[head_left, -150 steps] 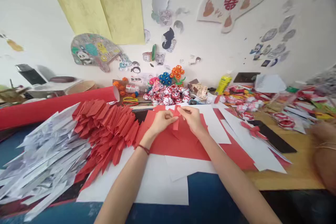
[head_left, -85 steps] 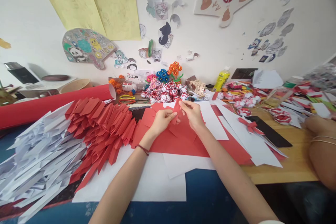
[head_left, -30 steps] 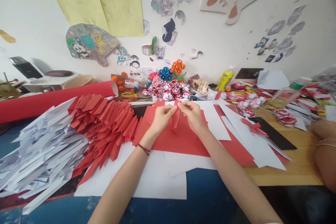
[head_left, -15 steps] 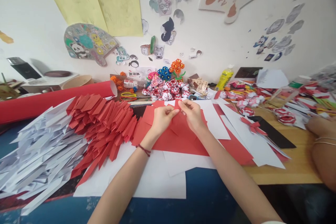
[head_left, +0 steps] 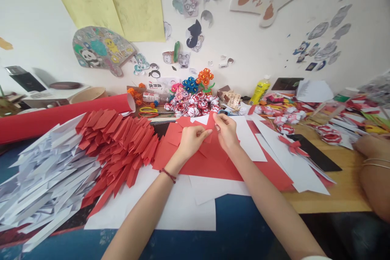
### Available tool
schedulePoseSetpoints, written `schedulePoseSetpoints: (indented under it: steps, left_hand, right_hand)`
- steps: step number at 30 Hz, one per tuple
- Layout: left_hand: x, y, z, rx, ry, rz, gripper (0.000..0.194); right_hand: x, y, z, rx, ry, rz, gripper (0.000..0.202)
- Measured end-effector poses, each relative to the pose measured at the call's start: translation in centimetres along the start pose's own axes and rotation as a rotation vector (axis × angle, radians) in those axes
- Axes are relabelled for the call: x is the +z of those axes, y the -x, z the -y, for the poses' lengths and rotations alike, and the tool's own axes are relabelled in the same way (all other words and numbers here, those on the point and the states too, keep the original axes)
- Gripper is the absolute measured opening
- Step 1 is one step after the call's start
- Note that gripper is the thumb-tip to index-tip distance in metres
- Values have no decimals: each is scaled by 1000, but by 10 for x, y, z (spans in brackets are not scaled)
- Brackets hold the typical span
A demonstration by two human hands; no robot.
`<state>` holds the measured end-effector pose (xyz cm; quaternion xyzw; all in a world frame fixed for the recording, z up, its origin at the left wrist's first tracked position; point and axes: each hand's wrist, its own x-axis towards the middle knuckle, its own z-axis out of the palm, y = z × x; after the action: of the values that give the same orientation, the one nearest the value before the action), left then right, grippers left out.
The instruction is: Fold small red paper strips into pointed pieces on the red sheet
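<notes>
Probably a craft room; red strips [head_left: 117, 138] (heaped) and drawings [head_left: 138, 6] show it.

Your left hand [head_left: 194, 140] and right hand [head_left: 227, 130] were bare. A thin, dark red, cord-like bracelet [head_left: 168, 176] with small bead-like knobs encircled your left wrist [head_left: 173, 166]; at the lower edge of view, a white sleeve end [head_left: 316, 258] showed on your right arm [head_left: 268, 191].
</notes>
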<state>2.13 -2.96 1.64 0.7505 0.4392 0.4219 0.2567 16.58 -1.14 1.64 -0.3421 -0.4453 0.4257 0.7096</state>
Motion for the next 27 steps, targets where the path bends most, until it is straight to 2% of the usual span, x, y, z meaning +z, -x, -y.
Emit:
schedulePoseSetpoints:
  steps: [5,8,13,15,18,20,23,27]
  left_hand:
    - [2,2,-4,-21,94,83,47]
    - [4,3,-4,-15,30,51,53]
    - [1,3,1,-24,-60,83,64]
    - [-2,2,4,-37,-143,56,64]
    - [-6,-1,6,-37,-212,-74,47]
    - [-7,-2,6,-20,-143,-145,34]
    - [-8,-3,5,-9,-28,-224,29]
    - [-11,-4,5,-22,41,-267,25]
  right_hand:
    - [-3,-3,-1,-9,-26,-94,35]
    - [-3,-3,-2,1,-39,-107,34]
    - [-3,-3,-2,22,-49,-108,33]
    - [-3,-3,-1,31,-56,-98,33]
    - [0,0,0,39,3,0,32]
    - [4,6,0,30,82,94,33]
    - [10,14,-1,33,165,211,37]
    - [13,18,-1,44,215,280,35]
